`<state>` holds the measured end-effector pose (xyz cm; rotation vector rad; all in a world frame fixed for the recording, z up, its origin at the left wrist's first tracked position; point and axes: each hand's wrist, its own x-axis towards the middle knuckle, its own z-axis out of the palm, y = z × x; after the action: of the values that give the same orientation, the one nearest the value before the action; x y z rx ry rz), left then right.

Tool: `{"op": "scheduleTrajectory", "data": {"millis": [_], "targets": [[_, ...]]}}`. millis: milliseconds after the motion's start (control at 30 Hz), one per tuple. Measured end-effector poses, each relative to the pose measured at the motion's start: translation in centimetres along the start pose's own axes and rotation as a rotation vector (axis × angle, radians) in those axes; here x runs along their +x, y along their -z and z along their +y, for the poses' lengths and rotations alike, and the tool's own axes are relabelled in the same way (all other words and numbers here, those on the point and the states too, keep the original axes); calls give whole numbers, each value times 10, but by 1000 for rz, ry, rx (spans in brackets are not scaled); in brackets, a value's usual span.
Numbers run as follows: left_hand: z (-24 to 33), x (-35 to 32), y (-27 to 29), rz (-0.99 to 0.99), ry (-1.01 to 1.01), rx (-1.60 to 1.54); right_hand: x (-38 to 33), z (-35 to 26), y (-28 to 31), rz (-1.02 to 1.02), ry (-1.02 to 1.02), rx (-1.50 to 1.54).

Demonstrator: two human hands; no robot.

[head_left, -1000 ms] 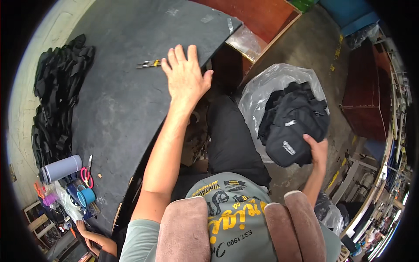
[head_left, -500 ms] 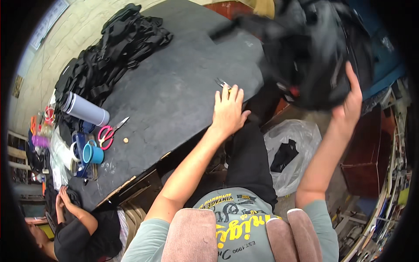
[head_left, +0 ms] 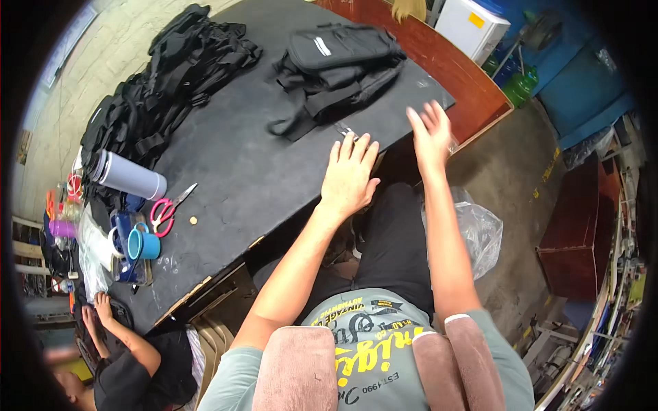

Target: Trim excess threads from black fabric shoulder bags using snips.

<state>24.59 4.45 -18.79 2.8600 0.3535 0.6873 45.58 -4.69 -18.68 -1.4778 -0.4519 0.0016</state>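
A black backpack (head_left: 346, 85) with a small pale patch lies on the dark table (head_left: 240, 157), its straps trailing toward me. My left hand (head_left: 348, 177) rests flat at the table's near edge, fingers spread. Just beyond its fingertips the metal tips of a small tool (head_left: 345, 130), like thread snips, stick out; the rest is under the fingers. My right hand (head_left: 432, 137) is in the air by the table's right corner, fingers apart, holding nothing. It is clear of the backpack.
Black bags (head_left: 171, 89) are heaped along the far left edge. Nearer stand a lavender bottle (head_left: 130, 175), pink-handled scissors (head_left: 164, 214) and a blue mug (head_left: 144, 243). A co-worker's hands (head_left: 99, 315) are at lower left. A clear plastic bag (head_left: 476, 233) sits right of my legs.
The backpack has gone from my right hand, off the table's right side, onto the tabletop, and the hand has let go. My left hand has stayed nearly in place.
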Motion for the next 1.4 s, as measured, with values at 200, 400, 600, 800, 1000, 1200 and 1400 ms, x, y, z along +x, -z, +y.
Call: {"op": "scheduleTrajectory", "data": {"millis": [200, 400, 600, 800, 1000, 1200, 1400], "targets": [[13, 4, 10, -55, 19, 49, -226, 185, 293, 320, -101, -885], [16, 8, 16, -53, 87, 52, -297, 301, 342, 284, -1277, -245], [26, 8, 6, 267, -42, -158, -214, 352, 246, 167, -1004, 97], [112, -22, -4, -280, 403, -850, -153, 208, 163, 11, -743, 428], [148, 31, -89, -237, -275, -575, -157, 146, 113, -306, -404, 334], [119, 54, -204, -898, 85, -229, -180, 106, 155, -648, -229, -327], [147, 4, -213, -729, -28, -224, -242, 207, 281, -24, -370, -506]]}}
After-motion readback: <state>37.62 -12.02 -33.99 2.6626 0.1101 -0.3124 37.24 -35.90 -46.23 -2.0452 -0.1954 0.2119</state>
